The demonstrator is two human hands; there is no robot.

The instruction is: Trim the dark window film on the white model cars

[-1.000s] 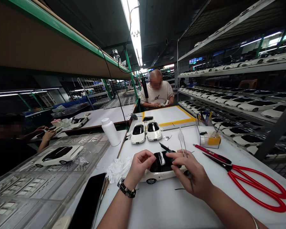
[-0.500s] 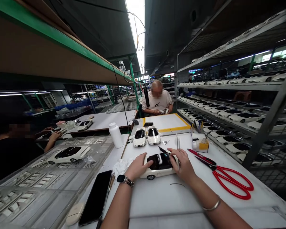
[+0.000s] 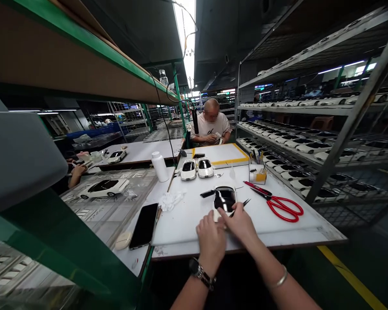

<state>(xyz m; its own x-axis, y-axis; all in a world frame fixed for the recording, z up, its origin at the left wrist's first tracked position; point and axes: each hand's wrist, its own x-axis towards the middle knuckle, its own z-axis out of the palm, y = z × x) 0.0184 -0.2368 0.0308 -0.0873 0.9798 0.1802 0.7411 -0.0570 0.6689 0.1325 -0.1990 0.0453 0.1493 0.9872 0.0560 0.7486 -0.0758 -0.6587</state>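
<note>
A white model car with a black roof [image 3: 224, 197] lies on the white work mat [image 3: 278, 226], its length pointing away from me. Both my hands grip its near end. My left hand [image 3: 211, 241], with a watch on the wrist, is closed on the near left corner. My right hand [image 3: 238, 223], with a bangle, is closed on the near right side and also holds tweezers [image 3: 242, 204] that stick out to the right.
Red scissors [image 3: 283, 205] and a red-handled tool lie right of the car. Two white model cars [image 3: 197, 168], a white bottle [image 3: 160, 167] and a tool holder [image 3: 257, 174] stand further back. A phone [image 3: 144, 224] lies left. A person sits opposite. Shelves of cars fill the right.
The car has been turned from sideways to pointing away from me. Both hands shifted to its near end. My head has pulled back, so the bench edge and floor now show.
</note>
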